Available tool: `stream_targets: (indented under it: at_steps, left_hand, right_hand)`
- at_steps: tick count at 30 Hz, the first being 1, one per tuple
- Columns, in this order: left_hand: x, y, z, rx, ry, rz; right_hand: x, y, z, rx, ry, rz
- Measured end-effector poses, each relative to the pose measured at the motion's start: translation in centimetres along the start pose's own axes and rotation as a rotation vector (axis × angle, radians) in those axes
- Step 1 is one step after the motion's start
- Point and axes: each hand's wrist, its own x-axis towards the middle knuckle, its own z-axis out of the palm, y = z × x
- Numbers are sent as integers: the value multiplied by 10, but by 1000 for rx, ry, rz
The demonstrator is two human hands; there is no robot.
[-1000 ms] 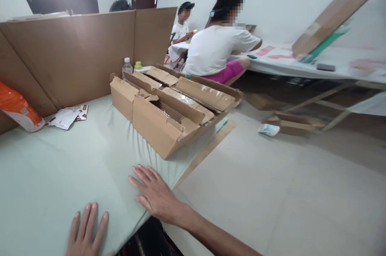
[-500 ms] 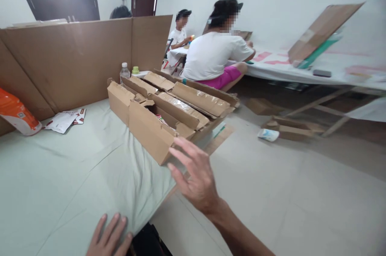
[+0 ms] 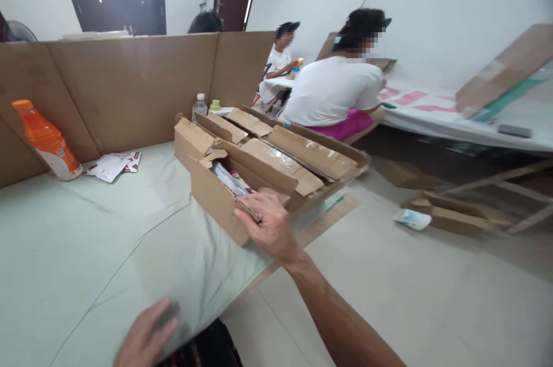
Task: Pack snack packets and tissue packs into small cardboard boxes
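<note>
My right hand (image 3: 270,223) grips the near right corner of a narrow cardboard box (image 3: 216,203), thumb on the outer wall and fingers over the top edge. Inside that box lie packets (image 3: 233,180), partly hidden by its walls. The box sits at the near side of a group of several cardboard boxes (image 3: 280,162) with taped flaps, at the table's right edge. Low in the view, my left hand (image 3: 149,332) is blurred, its fingers apart, over the pale green tablecloth (image 3: 108,257) near the table's front edge. It holds nothing.
An orange bottle (image 3: 47,142) leans by a cardboard screen (image 3: 142,84), beside flat packets (image 3: 112,165). A clear bottle (image 3: 199,106) stands behind the boxes. Two people in white shirts sit beyond, and another head shows behind the screen. A box (image 3: 453,214) and white cup (image 3: 412,219) lie on the floor.
My right hand has closed on the near box's corner, and that box has shifted out of line with its neighbour. My left hand has lifted or turned slightly. The view has swung left.
</note>
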Motion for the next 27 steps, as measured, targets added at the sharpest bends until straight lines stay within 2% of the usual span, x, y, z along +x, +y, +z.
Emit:
stream_targets:
  at_steps: [2, 4, 7, 9, 11, 14, 17, 20, 23, 25, 27]
  left_hand:
    - [9, 1, -24, -47, 21, -231]
    - [21, -4, -49, -75, 87, -356]
    - [31, -19, -77, -214, 131, -443]
    - [31, -29, -86, -299, 108, -456]
    - [28, -36, -89, -348, 51, -488]
    - [24, -44, -85, -423, 5, -515]
    - [22, -52, -74, -498, 40, -478]
    - [17, -56, -68, -556, 70, -444]
    - [13, -53, -71, -617, 70, -405]
    - [13, -51, -74, -650, 68, -381]
    - [15, -49, -77, -668, 65, -368]
  right_hand:
    - [-1, -20, -9, 148, -75, -96]
    - [-1, -40, -17, 313, -199, -178]
    - [2, -63, -26, 536, -420, -236]
    - [5, -71, -29, 676, -537, -194]
    - [10, -75, -29, 827, -584, -109]
    - [19, -77, -27, 992, -542, -16]
    - [34, -84, -25, 934, -551, -2]
    - [51, -96, -24, 898, -712, -93]
    - [66, -106, -22, 1059, -953, -227]
    - [74, -109, -19, 1093, -1062, -229]
    - [81, -108, -15, 1019, -1109, -167]
